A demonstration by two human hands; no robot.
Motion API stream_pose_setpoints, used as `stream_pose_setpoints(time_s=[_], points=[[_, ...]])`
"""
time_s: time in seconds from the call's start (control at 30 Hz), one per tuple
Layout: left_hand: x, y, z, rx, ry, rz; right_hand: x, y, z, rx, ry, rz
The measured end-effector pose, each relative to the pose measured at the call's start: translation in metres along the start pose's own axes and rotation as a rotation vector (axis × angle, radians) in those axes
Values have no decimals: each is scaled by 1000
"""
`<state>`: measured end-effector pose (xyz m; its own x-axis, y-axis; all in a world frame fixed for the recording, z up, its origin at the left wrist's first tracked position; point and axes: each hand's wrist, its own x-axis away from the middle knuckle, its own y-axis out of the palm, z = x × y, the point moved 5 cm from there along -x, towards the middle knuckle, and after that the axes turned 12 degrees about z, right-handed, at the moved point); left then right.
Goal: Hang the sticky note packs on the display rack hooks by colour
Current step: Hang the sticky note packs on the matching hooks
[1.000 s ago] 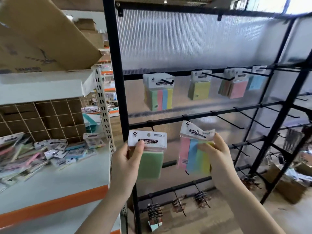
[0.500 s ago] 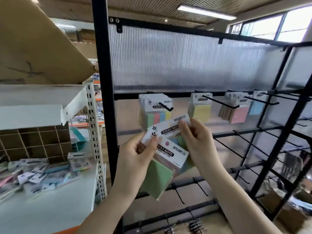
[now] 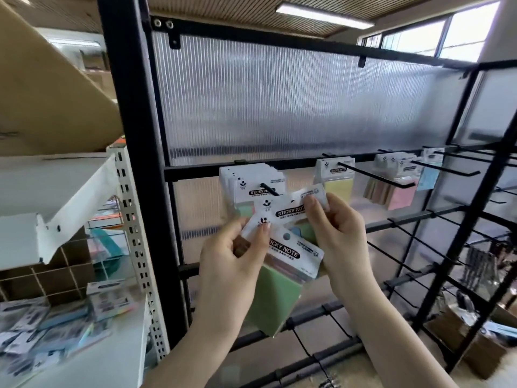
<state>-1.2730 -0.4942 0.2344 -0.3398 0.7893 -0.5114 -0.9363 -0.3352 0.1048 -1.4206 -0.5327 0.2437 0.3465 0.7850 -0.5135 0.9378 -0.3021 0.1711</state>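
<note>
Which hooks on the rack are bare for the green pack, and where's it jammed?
Bare: the second-rail hooks right of the right hand, and the lower-rail hooks under the green pack. Crowded: the top-left hook, packed with multicolour packs; the pink packs are bunched at the rail too. The yellow pack's hook is mostly free.

I am looking into a shop stockroom or retail storage space. A black metal display rack (image 3: 131, 152) with peg hooks carries packaged sticky note packs (image 3: 253, 186) hung in rows. Beside it stands a white slotted steel shelf (image 3: 56, 186), under a large brown cardboard box (image 3: 53, 88), with a fluorescent ceiling light (image 3: 324, 15) overhead.
</note>
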Motion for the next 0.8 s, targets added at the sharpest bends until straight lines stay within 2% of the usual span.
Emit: stream_pose_setpoints(time_s=[0.2,0.43,0.63,0.8], points=[[-5,-2,-8,65,-3,37,-2,2,4,-46,3,-12],[-7,2,-18,77,-88,73,-8,5,6,-43,-54,-75],[-7,5,-14,20,-41,123,-18,4,8,12,-78,-180],[-5,8,-6,-48,3,213,-27,3,4,-51,-86,-292]])
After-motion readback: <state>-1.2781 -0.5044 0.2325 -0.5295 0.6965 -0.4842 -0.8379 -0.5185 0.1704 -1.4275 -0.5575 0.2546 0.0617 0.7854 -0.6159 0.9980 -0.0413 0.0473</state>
